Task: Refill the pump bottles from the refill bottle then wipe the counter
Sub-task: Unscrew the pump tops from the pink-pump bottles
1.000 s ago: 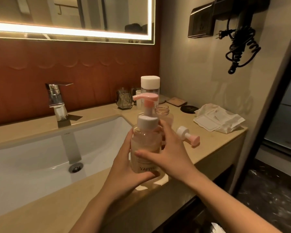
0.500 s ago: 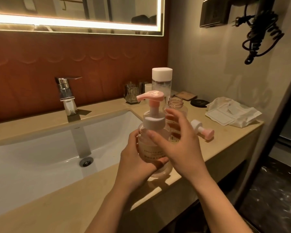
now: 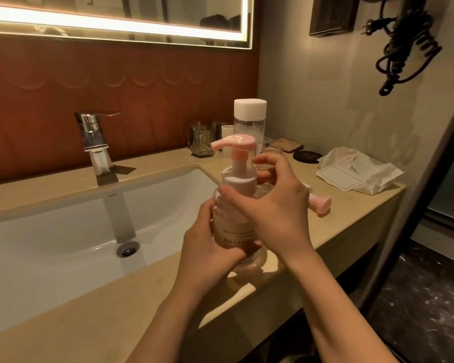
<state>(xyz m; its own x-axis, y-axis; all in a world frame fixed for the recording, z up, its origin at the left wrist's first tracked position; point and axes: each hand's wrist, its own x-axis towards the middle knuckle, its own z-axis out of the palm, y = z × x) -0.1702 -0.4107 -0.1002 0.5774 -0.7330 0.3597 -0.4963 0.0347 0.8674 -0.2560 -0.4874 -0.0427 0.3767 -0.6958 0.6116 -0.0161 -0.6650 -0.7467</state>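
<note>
A clear pump bottle [image 3: 232, 231] with a pink pump head stands upright on the beige counter [image 3: 152, 292], right of the sink. My left hand [image 3: 207, 242] wraps its body from the left. My right hand [image 3: 275, 205] grips the white collar below the pump from the right. Behind it stands a second clear bottle [image 3: 269, 153] with an open neck, mostly hidden by my right hand. Its loose pink pump [image 3: 320, 203] lies on the counter to the right. A tall clear refill bottle [image 3: 249, 121] with a white cap stands further back.
A white sink [image 3: 63, 231] with a chrome faucet [image 3: 95, 142] fills the left. Glass holders [image 3: 202, 142], a black round lid [image 3: 306, 156] and a white wipes pack [image 3: 357, 174] sit at the back and right. A corded hair dryer [image 3: 404, 43] hangs on the wall.
My right hand has climbed from the bottle's body to the pump collar. The bottle's label has turned toward me. The view has shifted slightly left.
</note>
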